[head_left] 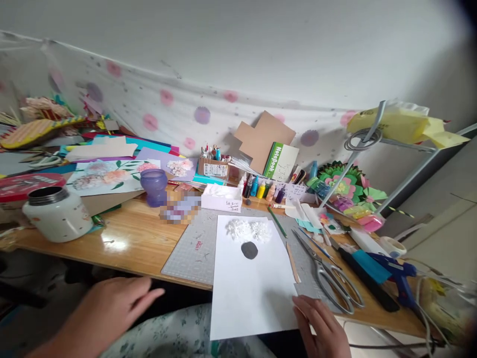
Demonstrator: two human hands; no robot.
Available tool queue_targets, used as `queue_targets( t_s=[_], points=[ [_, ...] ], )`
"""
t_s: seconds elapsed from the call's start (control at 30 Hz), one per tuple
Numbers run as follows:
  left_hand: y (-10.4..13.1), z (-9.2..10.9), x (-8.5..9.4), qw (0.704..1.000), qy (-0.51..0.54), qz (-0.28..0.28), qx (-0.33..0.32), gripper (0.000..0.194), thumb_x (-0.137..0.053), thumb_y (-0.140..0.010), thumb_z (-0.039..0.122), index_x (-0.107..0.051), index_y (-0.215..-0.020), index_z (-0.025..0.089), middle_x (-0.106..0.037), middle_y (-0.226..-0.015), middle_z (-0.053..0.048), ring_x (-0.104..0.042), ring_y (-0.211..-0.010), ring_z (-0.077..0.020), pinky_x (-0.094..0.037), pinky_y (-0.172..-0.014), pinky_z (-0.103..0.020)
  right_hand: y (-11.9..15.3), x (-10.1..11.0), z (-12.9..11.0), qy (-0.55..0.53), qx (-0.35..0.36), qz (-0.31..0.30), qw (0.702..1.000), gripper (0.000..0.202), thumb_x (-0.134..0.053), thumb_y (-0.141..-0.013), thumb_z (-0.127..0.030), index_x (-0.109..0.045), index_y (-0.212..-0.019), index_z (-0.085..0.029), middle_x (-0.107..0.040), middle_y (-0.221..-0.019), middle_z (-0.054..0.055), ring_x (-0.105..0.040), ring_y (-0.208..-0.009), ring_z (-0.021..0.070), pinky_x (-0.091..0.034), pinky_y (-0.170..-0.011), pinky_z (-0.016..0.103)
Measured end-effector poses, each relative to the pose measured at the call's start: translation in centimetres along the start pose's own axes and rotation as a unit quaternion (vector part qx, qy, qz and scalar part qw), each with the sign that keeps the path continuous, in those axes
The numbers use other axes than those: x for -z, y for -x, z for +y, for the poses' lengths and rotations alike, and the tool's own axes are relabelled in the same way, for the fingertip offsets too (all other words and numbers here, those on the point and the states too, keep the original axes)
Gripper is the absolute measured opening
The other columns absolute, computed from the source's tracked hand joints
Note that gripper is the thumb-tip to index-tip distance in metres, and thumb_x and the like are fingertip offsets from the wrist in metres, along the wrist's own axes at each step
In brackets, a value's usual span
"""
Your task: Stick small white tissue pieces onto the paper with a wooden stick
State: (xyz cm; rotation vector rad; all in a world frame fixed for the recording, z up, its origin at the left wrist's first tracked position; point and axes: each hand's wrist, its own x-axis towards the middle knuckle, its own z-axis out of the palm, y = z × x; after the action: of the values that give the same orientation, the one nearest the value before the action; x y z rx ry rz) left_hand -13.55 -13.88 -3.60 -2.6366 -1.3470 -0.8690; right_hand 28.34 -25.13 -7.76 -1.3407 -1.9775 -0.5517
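A white sheet of paper (pixel 253 293) lies on the grey cutting mat (pixel 197 248) and sticks out past the table's front edge. White fluffy pieces (pixel 249 230) sit near its top, with a dark grey round piece (pixel 249 250) just below them. My right hand (pixel 321 323) is at the sheet's lower right corner, fingers bent, the fingertips touching its edge. Off the table's front edge, above my lap, my left hand (pixel 126 301) hangs with the fingers curled and the thumb apart, holding nothing that shows.
Large scissors (pixel 330 273), a green pencil (pixel 277 222), a black-handled tool (pixel 368 281) and a blue glue gun (pixel 404 278) lie on the right. Paint bottles (pixel 261 190) and a white box (pixel 221 199) stand behind the sheet. A purple vase (pixel 154 187) and a white jar (pixel 57 214) stand left.
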Motion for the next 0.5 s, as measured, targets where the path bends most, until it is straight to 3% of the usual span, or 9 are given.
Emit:
queue_targets(
  t_s=[0.1,0.17,0.2,0.27,0.33,0.4,0.5],
  points=[
    [-2.3,4.9,-0.8,0.994,-0.030,-0.026,-0.097,0.030,-0.051,-0.088,0.027,-0.050,-0.058,0.019,-0.056,-0.055,0.001,-0.054,-0.052,-0.0148,-0.036,-0.052,-0.027,-1.0,-0.9,-0.8,0.011,0.049,-0.035,0.998,0.021,-0.058,-0.088,-0.030,-0.063,-0.105,-0.019,-0.068,-0.092,0.008,-0.067,-0.080,0.0204,-0.057,-0.068,0.031],
    [-4.0,7.2,-1.6,0.986,0.002,-0.095,-0.137,0.006,-0.060,-0.083,0.025,-0.059,-0.078,0.021,-0.064,-0.075,-0.001,-0.059,-0.068,-0.0181,-0.043,-0.060,-0.028,-1.6,-1.7,-1.2,0.031,0.068,-0.051,0.996,0.032,-0.060,-0.085,-0.042,-0.064,-0.107,-0.019,-0.067,-0.101,0.010,-0.066,-0.088,0.0243,-0.057,-0.070,0.035],
    [-4.8,8.0,-2.1,0.978,0.020,-0.136,-0.159,0.021,-0.068,-0.077,0.030,-0.061,-0.096,0.024,-0.066,-0.094,-0.003,-0.061,-0.084,-0.0213,-0.046,-0.071,-0.030,-1.9,-2.0,-1.3,0.043,0.074,-0.054,0.995,0.040,-0.060,-0.083,-0.048,-0.064,-0.110,-0.019,-0.066,-0.106,0.011,-0.065,-0.092,0.0264,-0.057,-0.071,0.036],
    [-6.2,9.0,-3.2,0.952,0.038,-0.192,-0.237,0.067,-0.077,-0.068,0.042,-0.048,-0.126,0.027,-0.057,-0.126,-0.006,-0.050,-0.116,-0.0292,-0.040,-0.098,-0.041,-2.2,-2.6,-1.2,0.069,0.088,-0.056,0.992,0.053,-0.060,-0.079,-0.058,-0.063,-0.115,-0.018,-0.064,-0.114,0.013,-0.063,-0.099,0.0295,-0.057,-0.074,0.039],
    [-7.2,9.2,-4.5,0.932,0.041,-0.223,-0.284,0.084,-0.078,-0.066,0.045,-0.037,-0.137,0.026,-0.045,-0.141,-0.008,-0.036,-0.131,-0.0316,-0.028,-0.109,-0.047,-2.3,-3.1,-0.7,0.092,0.109,-0.066,0.987,0.060,-0.061,-0.076,-0.062,-0.063,-0.117,-0.018,-0.064,-0.117,0.013,-0.063,-0.101,0.0305,-0.056,-0.075,0.039],
    [-7.7,9.1,-5.6,0.924,0.036,-0.228,-0.305,0.079,-0.073,-0.072,0.044,-0.035,-0.139,0.023,-0.040,-0.146,-0.008,-0.030,-0.135,-0.0309,-0.025,-0.112,-0.049,-2.1,-3.5,-0.1,0.107,0.131,-0.076,0.983,0.061,-0.060,-0.076,-0.064,-0.063,-0.118,-0.019,-0.066,-0.115,0.011,-0.064,-0.100,0.0303,-0.055,-0.074,0.039],
    [-8.0,8.8,-6.4,0.927,0.020,-0.189,-0.322,0.053,-0.057,-0.088,0.027,-0.039,-0.137,0.024,-0.041,-0.146,-0.006,-0.033,-0.135,-0.0269,-0.026,-0.112,-0.046,-1.2,-3.5,1.0,0.090,0.128,-0.084,0.984,0.051,-0.054,-0.083,-0.061,-0.063,-0.118,-0.024,-0.068,-0.112,0.008,-0.066,-0.097,0.0282,-0.055,-0.074,0.038]
  ],
)
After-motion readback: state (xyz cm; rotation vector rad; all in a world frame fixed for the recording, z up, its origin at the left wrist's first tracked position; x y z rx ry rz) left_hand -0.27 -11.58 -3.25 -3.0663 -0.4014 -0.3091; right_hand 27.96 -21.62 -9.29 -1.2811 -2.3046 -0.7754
